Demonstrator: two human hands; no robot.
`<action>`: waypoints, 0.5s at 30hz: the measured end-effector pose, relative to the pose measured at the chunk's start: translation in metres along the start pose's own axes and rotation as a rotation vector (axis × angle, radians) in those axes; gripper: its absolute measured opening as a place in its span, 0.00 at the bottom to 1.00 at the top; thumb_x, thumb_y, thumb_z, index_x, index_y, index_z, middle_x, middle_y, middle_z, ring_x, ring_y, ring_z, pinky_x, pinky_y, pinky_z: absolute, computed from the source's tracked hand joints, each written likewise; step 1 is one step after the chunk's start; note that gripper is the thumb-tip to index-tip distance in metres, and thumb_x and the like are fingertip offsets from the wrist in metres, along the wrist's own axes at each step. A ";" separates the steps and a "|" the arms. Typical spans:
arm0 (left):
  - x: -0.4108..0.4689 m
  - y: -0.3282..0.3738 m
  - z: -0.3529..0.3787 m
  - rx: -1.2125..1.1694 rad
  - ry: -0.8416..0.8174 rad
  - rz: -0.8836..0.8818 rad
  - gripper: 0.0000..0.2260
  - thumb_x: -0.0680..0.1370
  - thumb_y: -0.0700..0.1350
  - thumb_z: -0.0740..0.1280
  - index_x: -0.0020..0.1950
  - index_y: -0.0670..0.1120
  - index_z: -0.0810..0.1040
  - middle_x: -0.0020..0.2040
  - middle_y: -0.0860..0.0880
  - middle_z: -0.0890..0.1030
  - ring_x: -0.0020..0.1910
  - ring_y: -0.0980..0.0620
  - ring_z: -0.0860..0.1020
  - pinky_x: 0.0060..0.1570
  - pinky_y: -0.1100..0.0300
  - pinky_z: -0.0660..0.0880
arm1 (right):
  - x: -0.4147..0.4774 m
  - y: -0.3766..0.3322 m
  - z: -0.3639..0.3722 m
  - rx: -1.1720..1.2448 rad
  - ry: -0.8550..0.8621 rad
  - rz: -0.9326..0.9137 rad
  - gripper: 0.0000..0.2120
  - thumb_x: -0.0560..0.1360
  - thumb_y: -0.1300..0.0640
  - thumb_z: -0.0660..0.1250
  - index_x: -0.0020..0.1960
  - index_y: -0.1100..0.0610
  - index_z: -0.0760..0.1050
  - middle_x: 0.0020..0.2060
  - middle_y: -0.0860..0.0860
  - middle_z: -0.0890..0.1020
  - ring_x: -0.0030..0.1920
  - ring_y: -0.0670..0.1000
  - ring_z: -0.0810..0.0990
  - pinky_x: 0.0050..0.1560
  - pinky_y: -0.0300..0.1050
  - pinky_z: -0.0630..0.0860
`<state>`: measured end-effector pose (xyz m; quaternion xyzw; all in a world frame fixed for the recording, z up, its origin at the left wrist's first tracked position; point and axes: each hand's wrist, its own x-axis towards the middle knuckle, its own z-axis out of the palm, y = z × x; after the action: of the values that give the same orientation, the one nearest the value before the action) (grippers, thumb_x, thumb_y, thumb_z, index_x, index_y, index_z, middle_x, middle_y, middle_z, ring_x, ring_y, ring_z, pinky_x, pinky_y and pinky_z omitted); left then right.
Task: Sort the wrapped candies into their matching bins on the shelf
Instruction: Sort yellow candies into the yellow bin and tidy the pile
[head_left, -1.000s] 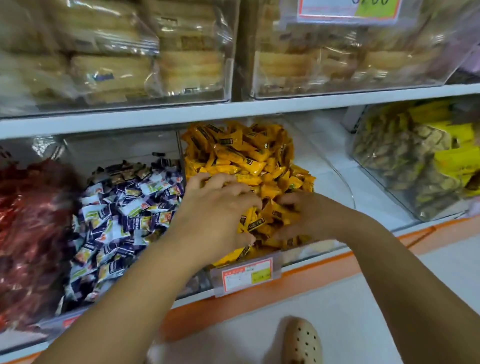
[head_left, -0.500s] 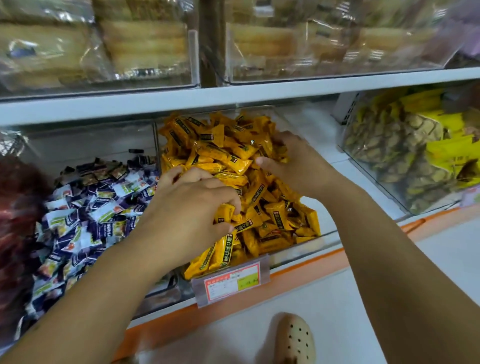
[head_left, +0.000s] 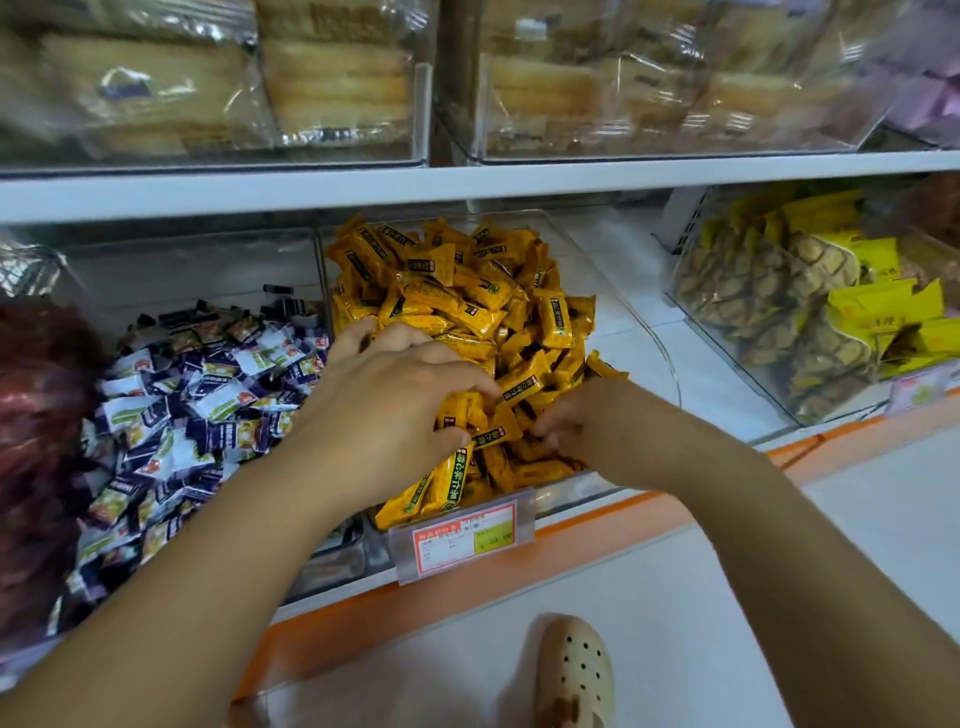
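Note:
A heap of orange-yellow wrapped candies (head_left: 457, 291) fills a clear plastic bin (head_left: 644, 332) in the middle of the lower shelf. My left hand (head_left: 395, 405) lies palm down on the front of the heap, fingers curled over several candies. My right hand (head_left: 582, 426) is at the heap's front right, its fingertips dug in among the wrappers and partly hidden. To the left, a second clear bin holds purple-and-white wrapped candies (head_left: 187, 395). Red wrapped candies (head_left: 36, 441) fill the far left.
A price tag (head_left: 462, 535) hangs on the orange bin's front. At right stands a bin of pineapple-patterned yellow packs (head_left: 810, 306). The upper shelf (head_left: 467, 182) carries clear bins of pale biscuit packs (head_left: 322, 83). Below is a white floor with my beige clog (head_left: 571, 675).
My right hand has come down from the heap's upper right to its front, next to my left hand. My left hand stays on the front of the heap.

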<state>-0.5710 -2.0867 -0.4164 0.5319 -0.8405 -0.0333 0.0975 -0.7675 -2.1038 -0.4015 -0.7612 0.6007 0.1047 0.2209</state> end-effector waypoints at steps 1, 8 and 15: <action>0.000 0.000 0.000 -0.003 0.003 0.001 0.19 0.75 0.61 0.65 0.65 0.69 0.67 0.65 0.67 0.69 0.69 0.59 0.58 0.73 0.47 0.45 | 0.006 0.000 0.004 -0.013 -0.056 0.019 0.17 0.82 0.59 0.55 0.68 0.54 0.73 0.62 0.51 0.77 0.61 0.52 0.74 0.47 0.36 0.71; -0.003 -0.002 0.003 -0.010 0.037 0.012 0.19 0.74 0.61 0.66 0.64 0.68 0.69 0.63 0.66 0.72 0.70 0.59 0.61 0.73 0.48 0.45 | 0.024 0.002 0.031 -0.082 -0.151 0.070 0.14 0.81 0.61 0.57 0.64 0.63 0.71 0.54 0.59 0.78 0.40 0.51 0.72 0.33 0.40 0.65; -0.003 -0.003 0.003 0.007 0.037 0.017 0.19 0.74 0.61 0.65 0.65 0.68 0.68 0.64 0.66 0.71 0.70 0.59 0.60 0.74 0.49 0.43 | 0.024 0.012 0.023 0.202 0.048 -0.014 0.14 0.70 0.50 0.72 0.45 0.61 0.79 0.34 0.53 0.77 0.36 0.50 0.74 0.37 0.43 0.69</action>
<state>-0.5674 -2.0852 -0.4206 0.5257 -0.8431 -0.0196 0.1115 -0.7702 -2.1157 -0.4345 -0.7414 0.6081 0.0241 0.2828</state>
